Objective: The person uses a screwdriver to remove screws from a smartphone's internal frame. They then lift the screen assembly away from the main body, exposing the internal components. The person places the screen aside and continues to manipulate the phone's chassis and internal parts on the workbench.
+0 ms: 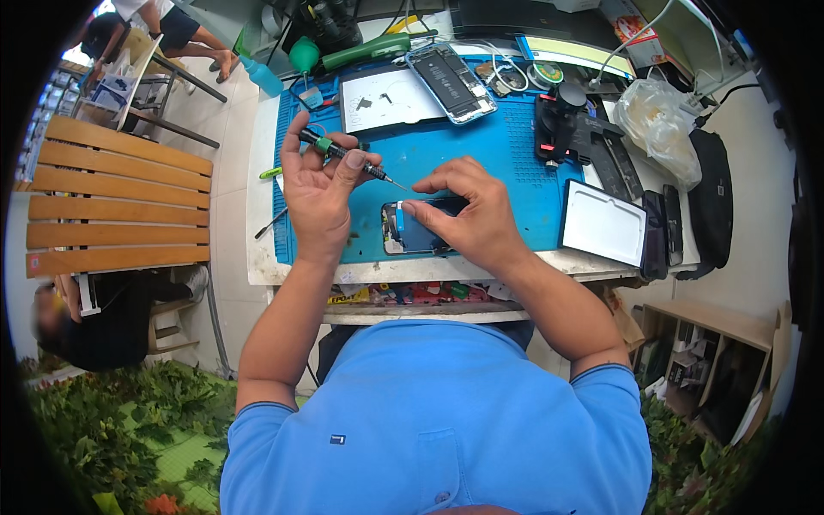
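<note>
Blue matting (536,215) underlies two hands (318,197) (476,206), the left holding one screwdriver (323,145).

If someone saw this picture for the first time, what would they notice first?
Probably the bright blue shirt, bottom middle, then the blue mat on the table above it. Over the mat, the left fingers hold a screwdriver, and the right fingers are over a dark phone part. Green leaves spread along the lower left.

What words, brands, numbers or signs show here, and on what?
Wording isn't copied here.
Yellow flat piece below the white tabletop: dark lettering.
Black rectangular phone battery: print too small to read.
Small dark rectangular patch on the blue cloth shirt: too small to read.
</note>
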Demonstrator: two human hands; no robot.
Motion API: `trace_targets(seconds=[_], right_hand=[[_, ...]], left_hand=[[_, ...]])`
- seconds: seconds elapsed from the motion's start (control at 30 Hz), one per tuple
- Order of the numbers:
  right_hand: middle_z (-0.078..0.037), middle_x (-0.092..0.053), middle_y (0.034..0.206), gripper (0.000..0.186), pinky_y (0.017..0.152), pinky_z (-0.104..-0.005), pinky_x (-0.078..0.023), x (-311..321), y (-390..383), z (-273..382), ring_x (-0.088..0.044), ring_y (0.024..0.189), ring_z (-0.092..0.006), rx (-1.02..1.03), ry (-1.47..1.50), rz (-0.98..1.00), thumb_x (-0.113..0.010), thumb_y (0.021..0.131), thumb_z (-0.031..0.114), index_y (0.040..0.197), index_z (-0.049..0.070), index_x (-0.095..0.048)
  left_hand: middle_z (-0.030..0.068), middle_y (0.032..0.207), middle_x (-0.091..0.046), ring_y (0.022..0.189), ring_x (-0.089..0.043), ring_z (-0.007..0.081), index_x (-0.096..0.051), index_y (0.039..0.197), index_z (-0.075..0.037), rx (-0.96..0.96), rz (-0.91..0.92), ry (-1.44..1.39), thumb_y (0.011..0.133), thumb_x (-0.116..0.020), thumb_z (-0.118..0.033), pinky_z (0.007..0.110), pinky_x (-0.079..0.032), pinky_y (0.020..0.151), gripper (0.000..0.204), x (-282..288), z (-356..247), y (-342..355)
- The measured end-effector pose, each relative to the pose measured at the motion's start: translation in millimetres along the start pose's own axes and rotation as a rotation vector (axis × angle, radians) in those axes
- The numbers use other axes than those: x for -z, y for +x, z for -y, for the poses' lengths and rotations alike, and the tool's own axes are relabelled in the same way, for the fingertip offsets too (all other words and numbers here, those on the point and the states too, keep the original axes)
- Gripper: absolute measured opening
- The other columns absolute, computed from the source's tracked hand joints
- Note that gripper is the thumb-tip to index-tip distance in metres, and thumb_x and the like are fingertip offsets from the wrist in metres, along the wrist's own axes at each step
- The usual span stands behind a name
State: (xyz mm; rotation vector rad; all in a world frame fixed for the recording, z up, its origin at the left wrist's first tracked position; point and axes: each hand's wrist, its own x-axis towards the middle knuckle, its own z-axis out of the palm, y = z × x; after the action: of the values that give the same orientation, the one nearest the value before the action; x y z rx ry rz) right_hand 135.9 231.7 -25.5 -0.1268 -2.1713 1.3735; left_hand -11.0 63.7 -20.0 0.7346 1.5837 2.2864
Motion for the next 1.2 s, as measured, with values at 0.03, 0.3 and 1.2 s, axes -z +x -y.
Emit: trace_targets(seconds=[0.03, 0.3, 1.2], right_hand=[[-0.009, -0.079, 0.096, 0.022, 0.076, -0.0387, -0.056, -0.1, 0.2, -0.3, -0.07, 0.093, -0.0261, 0.004, 0.013, -0.002, -0.096, 0.085, 0.015, 0.098, 0.003, -0.084], [-0.006, -0.078, 0.094, 0.016, 0.074, -0.0363, -0.054, -0.2, -0.2, 0.8, -0.068, 0.09, -0.0212, 0.023, 0.073, -0.004, -0.095, 0.087, 0.012, 0.097, 0.005, -0.084], [-0.004, -0.08, 0.091, 0.011, 0.08, -0.0331, -0.054, 1.1, -1.2, -2.7, -0.07, 0.093, -0.0159, -0.037, 0.262, 0.04, -0.096, 0.089, 0.012, 0.096, 0.009, -0.089]], left_hand=[[0.0162, 0.126, -0.068, 0.107, -0.081, 0.0272, -0.028, 0.168, -0.006, 0.011, 0.001, -0.009, 0.106, -0.077, 0.0, 0.04, -0.072, 0.091, 0.08, -0.1, 0.5, -0.9], [0.015, 0.127, -0.066, 0.109, -0.079, 0.0258, -0.03, 0.169, -0.009, 0.018, 0.031, -0.003, 0.108, -0.074, -0.004, 0.039, -0.071, 0.091, 0.076, -6.5, -1.5, -6.3], [0.0142, 0.125, -0.066, 0.107, -0.079, 0.0229, -0.029, 0.169, -0.009, -0.131, 0.048, 0.051, 0.102, -0.08, 0.006, 0.034, -0.069, 0.094, 0.086, -12.3, -16.7, -10.6]])
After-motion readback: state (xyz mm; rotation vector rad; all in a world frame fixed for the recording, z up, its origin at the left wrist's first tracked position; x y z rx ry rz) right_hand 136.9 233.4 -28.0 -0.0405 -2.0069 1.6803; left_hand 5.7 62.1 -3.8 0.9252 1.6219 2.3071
